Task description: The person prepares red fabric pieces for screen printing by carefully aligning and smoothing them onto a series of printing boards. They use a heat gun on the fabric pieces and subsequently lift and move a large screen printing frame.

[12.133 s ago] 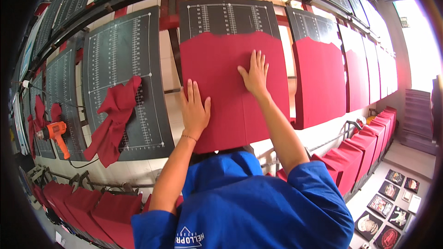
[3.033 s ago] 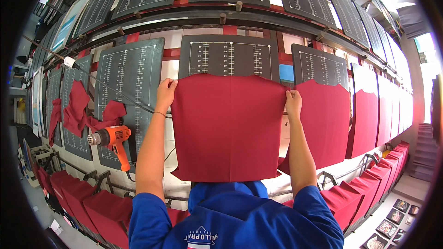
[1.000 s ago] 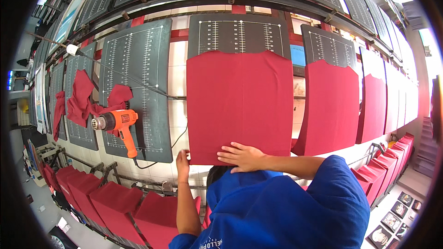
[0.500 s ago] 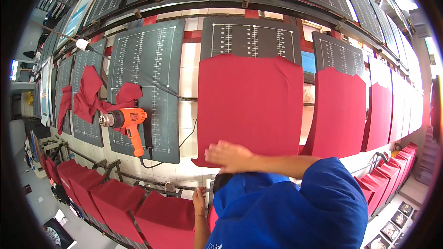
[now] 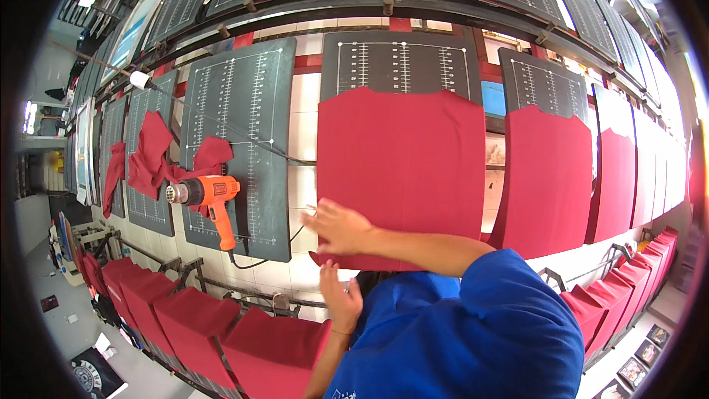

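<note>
A flat, dark-red fabric panel [image 5: 406,166] lies over a dark rectangular board marked with white ruler scales [image 5: 402,66], covering all but its far end. The right hand [image 5: 341,227] is over the panel's near left part, fingers extended past its left edge and grasping nothing; whether the palm presses on the cloth cannot be told. The left hand [image 5: 341,299] is unclenched, fingers raised, just beside the panel's near left corner; whether its fingertips touch the cloth is unclear.

To the left, one orange-and-black heat gun [image 5: 214,196] sits on a second such board [image 5: 269,103], with three crumpled dark-red fabric bunches [image 5: 151,155] around and beyond it, two seemingly joined. To the right, at least three more boards carry red fabric [image 5: 546,177]; glare hides the exact count. One blue rectangle [image 5: 493,97] shows beyond the panel's right edge.
</note>
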{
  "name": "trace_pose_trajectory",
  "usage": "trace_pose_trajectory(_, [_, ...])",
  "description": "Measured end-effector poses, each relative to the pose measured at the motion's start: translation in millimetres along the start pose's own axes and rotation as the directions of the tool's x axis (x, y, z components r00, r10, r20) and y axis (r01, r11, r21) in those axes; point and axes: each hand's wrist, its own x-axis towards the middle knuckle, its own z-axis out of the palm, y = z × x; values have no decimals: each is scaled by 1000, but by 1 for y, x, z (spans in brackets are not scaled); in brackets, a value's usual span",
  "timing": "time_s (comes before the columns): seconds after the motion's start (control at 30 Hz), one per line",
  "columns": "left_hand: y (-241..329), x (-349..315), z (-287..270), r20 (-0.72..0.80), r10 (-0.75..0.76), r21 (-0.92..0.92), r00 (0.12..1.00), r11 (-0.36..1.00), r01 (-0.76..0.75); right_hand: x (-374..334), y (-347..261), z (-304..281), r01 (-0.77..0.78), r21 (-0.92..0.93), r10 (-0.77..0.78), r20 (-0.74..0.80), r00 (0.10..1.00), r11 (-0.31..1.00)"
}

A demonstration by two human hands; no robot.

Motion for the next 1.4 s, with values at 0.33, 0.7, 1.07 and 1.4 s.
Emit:
trace_pose_trajectory(0.33, [73,203,65,280,405,257,871,842,-474,-170,177,-104,-834,-134,660,-551,511,535])
trace_pose_trajectory(0.7, [165,265,127,225,544,282,808,758,-589,-234,163,-114,-627,3,607,-253,753,779])
trace_pose_trajectory(1.07, [120,162,68,685,606,-44,405,589,-807,-260,68,-74,-791,120,771,-349,533,600])
trace_pose_trajectory(1.4, [22,363,70,29,283,198,959,938,-283,-158,23,-48,-823,37,793,-295,532,566])
